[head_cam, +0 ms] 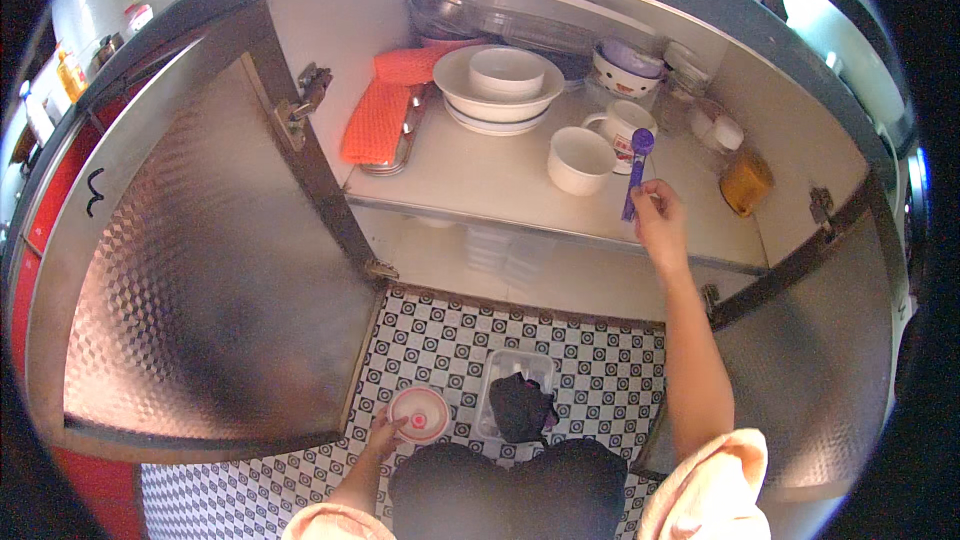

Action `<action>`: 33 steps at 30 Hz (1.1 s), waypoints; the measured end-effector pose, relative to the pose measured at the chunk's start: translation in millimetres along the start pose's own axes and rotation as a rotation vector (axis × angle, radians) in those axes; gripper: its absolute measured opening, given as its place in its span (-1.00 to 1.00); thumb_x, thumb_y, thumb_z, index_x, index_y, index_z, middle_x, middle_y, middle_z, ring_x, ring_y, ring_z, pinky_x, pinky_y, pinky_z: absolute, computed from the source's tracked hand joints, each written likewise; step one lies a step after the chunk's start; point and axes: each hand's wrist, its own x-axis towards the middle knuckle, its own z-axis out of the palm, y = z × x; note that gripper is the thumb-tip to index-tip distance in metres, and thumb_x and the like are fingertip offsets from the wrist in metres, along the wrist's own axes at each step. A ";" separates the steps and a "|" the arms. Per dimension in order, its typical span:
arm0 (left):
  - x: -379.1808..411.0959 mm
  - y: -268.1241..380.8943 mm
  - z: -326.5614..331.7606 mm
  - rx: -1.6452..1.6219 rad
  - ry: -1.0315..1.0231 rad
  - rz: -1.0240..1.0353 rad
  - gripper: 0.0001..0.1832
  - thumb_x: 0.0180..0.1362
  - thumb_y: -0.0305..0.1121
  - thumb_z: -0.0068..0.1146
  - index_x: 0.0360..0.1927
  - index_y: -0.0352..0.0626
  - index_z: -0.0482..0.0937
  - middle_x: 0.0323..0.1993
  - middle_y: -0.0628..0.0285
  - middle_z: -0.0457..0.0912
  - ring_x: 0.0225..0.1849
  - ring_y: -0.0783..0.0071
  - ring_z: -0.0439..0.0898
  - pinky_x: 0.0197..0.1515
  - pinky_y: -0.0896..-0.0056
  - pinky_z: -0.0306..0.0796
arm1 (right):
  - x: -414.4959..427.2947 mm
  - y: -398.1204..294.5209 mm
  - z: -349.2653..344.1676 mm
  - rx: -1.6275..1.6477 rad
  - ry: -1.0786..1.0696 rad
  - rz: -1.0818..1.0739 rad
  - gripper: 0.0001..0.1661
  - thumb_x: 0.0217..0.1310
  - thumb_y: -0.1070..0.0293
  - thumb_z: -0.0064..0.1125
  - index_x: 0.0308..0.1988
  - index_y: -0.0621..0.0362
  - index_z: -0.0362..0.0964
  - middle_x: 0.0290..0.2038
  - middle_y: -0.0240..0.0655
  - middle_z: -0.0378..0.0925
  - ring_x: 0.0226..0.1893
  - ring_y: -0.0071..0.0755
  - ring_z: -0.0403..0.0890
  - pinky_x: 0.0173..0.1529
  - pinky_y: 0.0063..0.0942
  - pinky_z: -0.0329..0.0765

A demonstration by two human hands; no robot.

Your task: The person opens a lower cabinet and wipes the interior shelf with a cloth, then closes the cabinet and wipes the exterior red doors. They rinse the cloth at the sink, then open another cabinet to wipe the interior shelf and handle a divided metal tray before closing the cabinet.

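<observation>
My right hand (pixel 661 221) grips the handle of a purple plastic measuring spoon (pixel 640 154), its round bowl end up, over the cabinet's upper shelf. Just behind the spoon stand a white cup (pixel 580 161) and a white mug (pixel 622 121) with red print. Low on the left, my left hand (pixel 385 433) holds a small round bowl or dish (pixel 420 415) with a pink rim and a red mark in its centre, above the patterned floor. Right of it, a clear plastic container (pixel 519 360) on the floor has a dark cloth (pixel 521 409) in it.
White stacked bowls (pixel 499 101), an orange mesh cloth (pixel 379 120) on metal trays, patterned bowls (pixel 627 71), glass jars (pixel 684 71) and an amber container (pixel 746 181) stand on the shelf. Cabinet doors hang open at left (pixel 225 277) and right (pixel 810 360).
</observation>
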 end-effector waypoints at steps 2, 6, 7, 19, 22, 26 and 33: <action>11.2 -7.1 -6.2 -0.037 -0.062 -0.009 -0.33 -0.02 -0.50 0.17 0.18 0.02 0.17 0.00 0.17 0.41 -0.05 0.24 0.47 -0.21 0.16 0.50 | -26.6 -27.7 32.2 0.028 -0.086 -0.111 -0.79 0.03 0.27 0.12 -0.45 0.21 0.43 -0.68 -0.35 0.44 -0.68 -0.60 0.41 -0.58 -0.59 0.29; 31.0 -30.1 -19.3 -0.125 -0.191 0.075 -0.33 -0.02 -0.53 0.13 0.19 -0.01 0.16 -0.03 0.17 0.45 -0.12 0.26 0.53 -0.25 0.26 0.51 | -32.9 -39.6 106.2 -0.117 -0.469 0.079 -0.79 0.02 0.29 0.10 -0.44 0.22 0.44 -0.75 -0.31 0.44 -0.75 -0.54 0.43 -0.59 -0.49 0.35; 33.8 -36.1 -22.9 -0.115 -0.181 0.113 -0.33 -0.03 -0.54 0.13 0.20 -0.02 0.16 -0.04 0.16 0.46 -0.14 0.26 0.54 -0.26 0.28 0.51 | -25.6 -37.7 126.2 -0.116 -0.519 0.064 -0.77 0.02 0.27 0.10 -0.44 0.23 0.45 -0.74 -0.28 0.46 -0.75 -0.50 0.46 -0.59 -0.46 0.37; -7.1 11.6 18.2 0.644 0.514 0.727 -0.35 -0.17 -0.52 0.19 0.08 -0.27 0.23 0.01 -0.03 0.30 0.04 0.05 0.29 0.11 0.10 0.15 | -9.9 -75.3 258.9 -0.389 -0.181 -0.551 -0.38 -0.13 0.07 0.22 -0.04 0.12 0.37 -0.19 -0.02 0.45 -0.28 -0.04 0.56 -0.15 -0.16 0.48; -64.8 124.1 88.6 0.762 0.439 1.063 -0.37 -0.19 -0.54 0.17 0.05 -0.29 0.25 0.05 -0.04 0.27 0.15 0.05 0.18 0.18 0.13 0.06 | -11.3 -86.9 271.8 -0.551 -0.085 -0.770 -0.44 -0.15 0.07 0.24 -0.09 0.07 0.42 -0.11 -0.07 0.39 -0.33 0.05 0.54 -0.15 -0.16 0.48; -74.8 261.4 164.4 0.769 0.303 1.497 -0.45 -0.11 -0.54 0.09 0.04 -0.26 0.25 0.07 -0.05 0.24 0.15 -0.02 0.16 0.20 0.08 0.03 | 21.5 -102.9 273.3 -0.557 -0.310 -0.558 -0.64 -0.10 0.16 0.18 -0.22 0.04 0.52 -0.22 -0.13 0.47 -0.22 -0.09 0.54 -0.13 -0.21 0.46; -10.6 400.3 201.0 1.048 0.519 1.786 -0.47 0.01 -0.33 0.06 0.08 -0.23 0.24 0.09 -0.09 0.18 0.19 -0.12 0.11 0.26 -0.18 -0.13 | 114.1 -168.7 240.7 -0.269 0.032 -0.512 -0.68 -0.04 0.21 0.05 -0.32 0.20 0.50 -0.36 -0.03 0.55 -0.29 -0.13 0.60 -0.19 -0.27 0.48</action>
